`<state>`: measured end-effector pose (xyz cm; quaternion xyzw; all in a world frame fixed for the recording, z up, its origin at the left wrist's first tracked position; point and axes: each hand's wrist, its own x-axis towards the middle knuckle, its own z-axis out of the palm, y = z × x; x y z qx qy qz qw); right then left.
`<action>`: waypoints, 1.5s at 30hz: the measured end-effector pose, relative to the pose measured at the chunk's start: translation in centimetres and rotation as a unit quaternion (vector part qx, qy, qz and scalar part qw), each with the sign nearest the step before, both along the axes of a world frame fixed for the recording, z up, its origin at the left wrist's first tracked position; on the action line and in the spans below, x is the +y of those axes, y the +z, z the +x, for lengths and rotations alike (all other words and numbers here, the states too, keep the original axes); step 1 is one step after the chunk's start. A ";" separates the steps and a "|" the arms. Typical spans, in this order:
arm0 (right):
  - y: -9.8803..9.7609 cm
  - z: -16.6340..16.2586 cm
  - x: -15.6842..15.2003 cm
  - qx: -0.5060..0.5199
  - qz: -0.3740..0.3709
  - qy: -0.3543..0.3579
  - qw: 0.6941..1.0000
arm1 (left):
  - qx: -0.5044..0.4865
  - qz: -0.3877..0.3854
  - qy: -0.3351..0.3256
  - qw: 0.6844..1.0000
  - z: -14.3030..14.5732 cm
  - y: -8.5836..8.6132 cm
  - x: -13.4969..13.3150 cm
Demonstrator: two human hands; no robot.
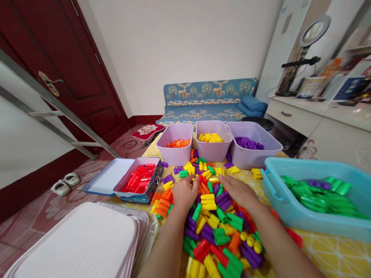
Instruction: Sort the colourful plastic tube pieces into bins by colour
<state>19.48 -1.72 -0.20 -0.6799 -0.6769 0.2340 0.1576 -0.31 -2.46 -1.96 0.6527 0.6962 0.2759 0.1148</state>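
Observation:
A mixed pile of plastic building pieces (208,202) in yellow, green, purple, orange and red spreads over the table between my forearms. My left hand (185,191) rests at the pile's left side, fingers pointing forward and a little bent, thumb apart. I see nothing held in it. On the other side, my right hand (238,190) lies palm down over the pieces, its fingers stretched toward a yellow piece (215,179). What is under both palms is hidden.
Lilac bins hold orange (174,155), yellow (214,152) and purple pieces (255,159). A blue tub (322,223) at right holds green pieces with a purple one on top. At left are an open case (158,182) of red pieces and stacked white lids (73,248).

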 end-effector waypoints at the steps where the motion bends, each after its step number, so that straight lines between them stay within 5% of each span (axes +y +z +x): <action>1: -0.5 -0.3 0.1 0.049 0.010 0.021 0.999 | -0.035 -0.002 -0.022 0.999 0.0 -0.1 0.1; 7: -1.1 -2.5 -0.3 0.364 0.041 0.058 0.929 | -0.298 0.023 -0.187 0.936 0.1 0.0 0.1; 11: 1.0 -2.5 -1.2 0.475 -0.004 0.088 0.876 | -0.445 0.055 -0.189 0.874 0.4 0.8 -0.4; 13: 1.3 -1.8 -1.0 0.479 -0.006 0.088 0.874 | -0.486 0.066 -0.177 0.853 0.4 0.9 -0.5; 19: -2.1 1.7 2.8 0.178 0.255 -0.042 0.950 | -0.426 0.081 -0.134 0.891 0.4 -0.4 0.3; 25: -3.4 1.9 4.8 -0.020 0.151 -0.064 0.986 | -0.346 0.130 -0.092 0.925 0.2 -1.6 1.2; 28: -3.1 0.8 4.9 0.013 0.148 -0.004 0.989 | -0.315 0.108 -0.098 0.938 0.2 -2.1 1.5; 31: -3.0 -0.2 4.3 0.153 0.144 0.082 0.974 | -0.305 0.076 -0.134 0.940 0.2 -2.2 1.5; 36: -2.3 -1.4 2.0 0.397 0.010 0.148 0.906 | -0.325 0.070 -0.200 0.922 0.4 -1.5 0.9; 40: -2.0 -1.6 0.9 0.443 0.021 0.148 0.884 | -0.345 0.096 -0.222 0.907 0.6 -1.0 0.6; 45: -1.3 -1.5 0.7 0.444 0.056 0.122 0.886 | -0.375 0.104 -0.166 0.906 0.9 -1.2 0.8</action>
